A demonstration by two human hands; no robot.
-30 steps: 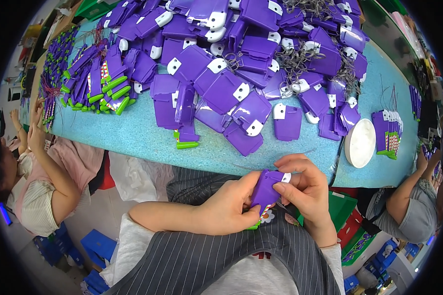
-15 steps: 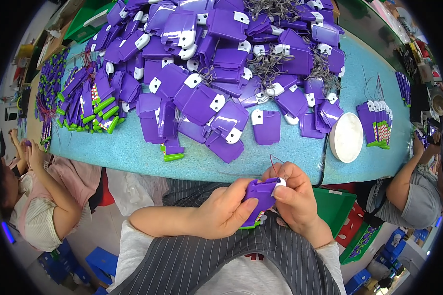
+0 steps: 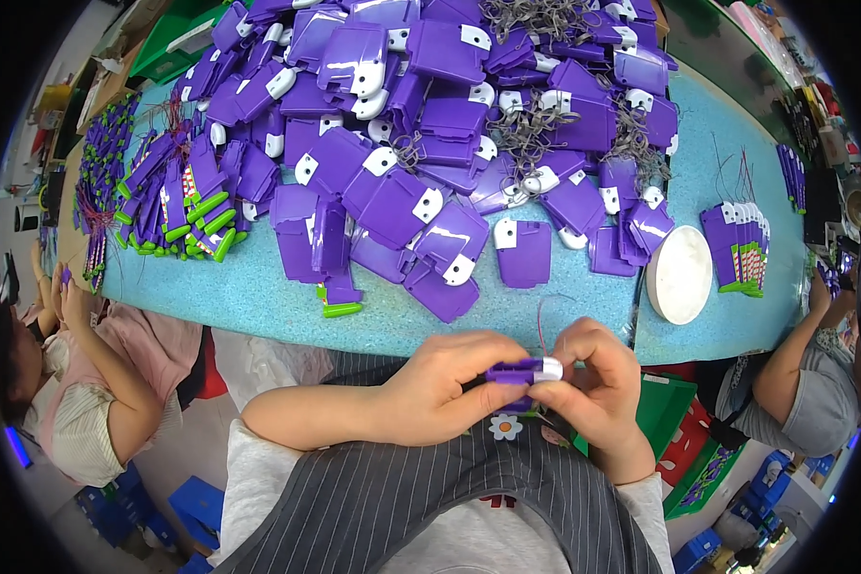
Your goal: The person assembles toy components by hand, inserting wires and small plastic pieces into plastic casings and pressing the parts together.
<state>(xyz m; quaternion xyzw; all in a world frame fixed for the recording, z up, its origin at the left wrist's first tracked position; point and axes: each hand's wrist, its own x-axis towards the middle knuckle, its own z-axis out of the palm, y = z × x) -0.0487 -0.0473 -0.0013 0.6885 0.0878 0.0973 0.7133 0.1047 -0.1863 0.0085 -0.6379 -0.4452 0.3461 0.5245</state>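
Observation:
Above my lap, just off the table's near edge, a purple plastic casing (image 3: 510, 372) with a white corner piece (image 3: 547, 369) is held edge-on between both hands. My left hand (image 3: 454, 387) is closed on the purple part, thumb below and fingers above. At the white end, the bent fingers and thumb of my right hand (image 3: 595, 387) pinch the casing. A thin reddish wire (image 3: 540, 323) loops up from beside the right fingertips. Most of the casing's lower side is hidden by the hands.
A large heap of purple casings (image 3: 392, 206) covers the blue table (image 3: 210, 297), with grey cord loops (image 3: 536, 124) on it. Green-tipped purple pieces (image 3: 196, 206) lie left. A white oval bowl (image 3: 679, 275) and a fanned stack (image 3: 737, 247) are right. Co-workers sit on both sides.
The casing has turned from showing its broad face to lying edge-on, and its green end has gone from sight. My right hand has shifted slightly right.

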